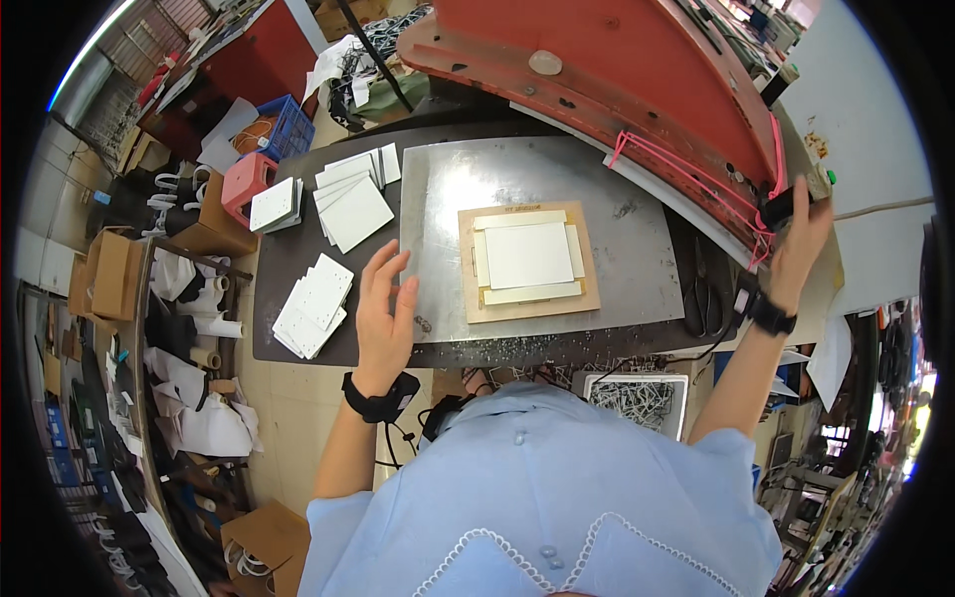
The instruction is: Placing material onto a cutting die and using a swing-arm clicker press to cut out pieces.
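Note:
My left hand is raised with fingers apart and holds nothing, near the left edge of a steel plate. On the plate lies a wooden board with cream strips framing a white card. Left of it are three piles of white cards. My right hand grips a black block on the red press at the far right, beside a green button and pink cords.
Black scissors lie right of the plate on the dark tabletop. A pink stool, blue crate and cardboard boxes stand to the left. A bin of metal scraps sits below the front edge. A pale wall panel borders the right.

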A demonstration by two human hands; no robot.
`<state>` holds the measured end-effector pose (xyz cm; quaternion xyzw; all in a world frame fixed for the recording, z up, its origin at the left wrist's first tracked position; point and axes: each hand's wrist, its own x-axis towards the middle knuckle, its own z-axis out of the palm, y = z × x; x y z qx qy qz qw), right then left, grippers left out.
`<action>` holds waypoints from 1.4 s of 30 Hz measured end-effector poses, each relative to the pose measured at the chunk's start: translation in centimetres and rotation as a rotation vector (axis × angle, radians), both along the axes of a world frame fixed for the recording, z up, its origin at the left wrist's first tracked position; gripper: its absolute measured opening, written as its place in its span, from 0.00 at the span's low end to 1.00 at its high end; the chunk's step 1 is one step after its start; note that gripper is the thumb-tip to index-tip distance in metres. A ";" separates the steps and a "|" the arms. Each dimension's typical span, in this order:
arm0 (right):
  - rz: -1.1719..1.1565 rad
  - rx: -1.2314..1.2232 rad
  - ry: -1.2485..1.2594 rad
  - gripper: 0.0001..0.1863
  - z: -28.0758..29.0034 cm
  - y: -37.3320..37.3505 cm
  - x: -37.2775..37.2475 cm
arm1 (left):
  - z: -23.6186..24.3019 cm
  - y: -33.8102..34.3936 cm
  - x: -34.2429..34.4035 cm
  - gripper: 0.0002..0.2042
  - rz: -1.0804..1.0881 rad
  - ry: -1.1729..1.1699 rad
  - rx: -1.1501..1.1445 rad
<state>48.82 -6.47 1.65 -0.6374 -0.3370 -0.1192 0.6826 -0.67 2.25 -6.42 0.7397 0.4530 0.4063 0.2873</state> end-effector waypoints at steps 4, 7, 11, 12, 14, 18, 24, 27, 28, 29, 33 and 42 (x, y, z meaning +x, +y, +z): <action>0.234 0.076 0.152 0.20 -1.1 1.0 3.5 | 0.6 -1.7 0.9 0.12 -0.143 -0.009 0.006; 0.270 0.054 0.245 0.20 0.0 0.7 2.5 | 1.0 -3.2 1.4 0.11 -0.326 0.002 -0.172; 0.243 0.004 0.206 0.22 0.5 -1.4 -1.2 | 2.7 -4.7 2.8 0.10 -0.477 0.054 -0.216; 0.258 -0.023 0.172 0.24 0.8 -2.0 -3.2 | 3.2 -5.1 3.1 0.10 -0.498 0.036 -0.215; 0.291 -0.106 0.134 0.27 1.2 -3.5 -7.0 | 4.4 -5.2 4.1 0.10 -0.546 0.000 -0.212; 0.510 -0.186 0.095 0.34 1.2 -7.3 -12.6 | 6.2 -5.5 6.4 0.12 -0.726 -0.080 -0.021; 0.299 -0.244 -0.024 0.30 2.5 -9.9 -7.4 | 10.1 -6.5 8.8 0.29 -0.791 -0.246 0.050; 0.100 -0.259 -0.056 0.30 3.3 -8.3 -2.7 | 12.4 -6.0 9.8 0.47 -0.804 -0.242 0.138; 0.061 -0.269 -0.065 0.30 3.3 -7.4 -1.8 | 12.5 -6.2 9.8 0.49 -0.830 -0.335 0.020; 0.150 -0.233 -0.034 0.29 3.1 -6.0 -1.5 | 12.5 -6.5 9.8 0.51 -0.856 -0.424 -0.100; 0.453 -0.003 0.141 0.29 4.2 -3.4 -6.0 | 12.0 -7.4 8.0 0.31 -0.532 -0.761 -0.164; 0.829 0.077 0.469 0.22 5.2 -3.5 -11.8 | 13.0 -5.7 2.3 0.24 -0.134 -0.821 -0.107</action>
